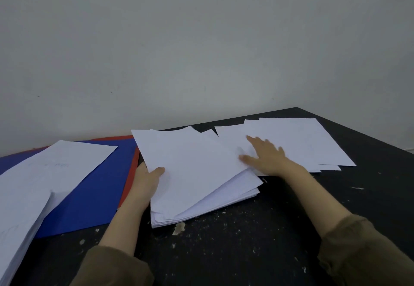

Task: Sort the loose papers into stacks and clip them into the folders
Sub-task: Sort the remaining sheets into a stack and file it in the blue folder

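White loose paper stack (201, 178) sits mid-table; the left hand (147, 180) pinches its left edge, the right hand (264, 153) lies flat, fingers spread, on far-right sheets (302, 142). The fanned stack could slide apart. Blue folder (94, 187) waits left.

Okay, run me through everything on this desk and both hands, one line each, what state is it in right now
Left hand: grips the middle stack's left edge.
Right hand: fingers spread, flat on the loose sheets.
Middle stack: thick, fanned, untidy.
Loose sheets: spread, overlapping, far right.
Left pile: lying on the blue folder.
Blue folder: flat, overlapping the red folder.
Red folder: mostly covered.
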